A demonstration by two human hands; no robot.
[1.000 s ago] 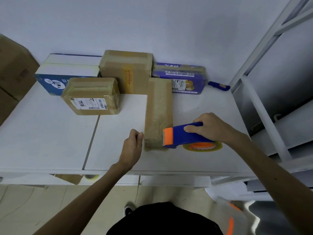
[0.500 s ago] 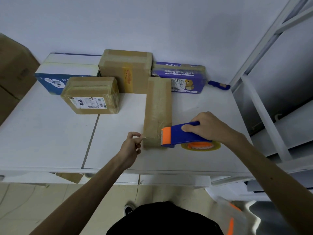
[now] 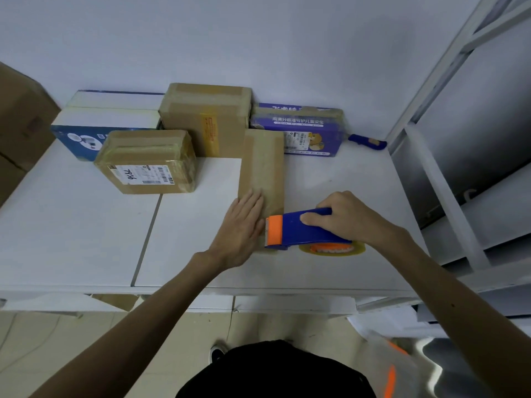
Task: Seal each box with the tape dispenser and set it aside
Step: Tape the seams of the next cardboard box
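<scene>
A long narrow brown box (image 3: 263,165) lies lengthwise on the white table (image 3: 71,225), its top covered in tape. My left hand (image 3: 242,225) lies flat with straight fingers on the box's near end. My right hand (image 3: 349,218) grips the blue and orange tape dispenser (image 3: 298,229), whose orange head touches the box's near right corner. The yellowish tape roll (image 3: 333,249) shows under the dispenser.
Taped boxes stand behind: a brown labelled box (image 3: 146,162), a taller brown box (image 3: 205,119), a blue and white box (image 3: 106,122) and a purple box (image 3: 304,130). A blue knife (image 3: 367,142) lies at the back right. A metal rack (image 3: 448,145) borders the right.
My left hand left the box's near left corner, where it pinched the tape end, and now lies flat on the box top. The dispenser stayed in place.
</scene>
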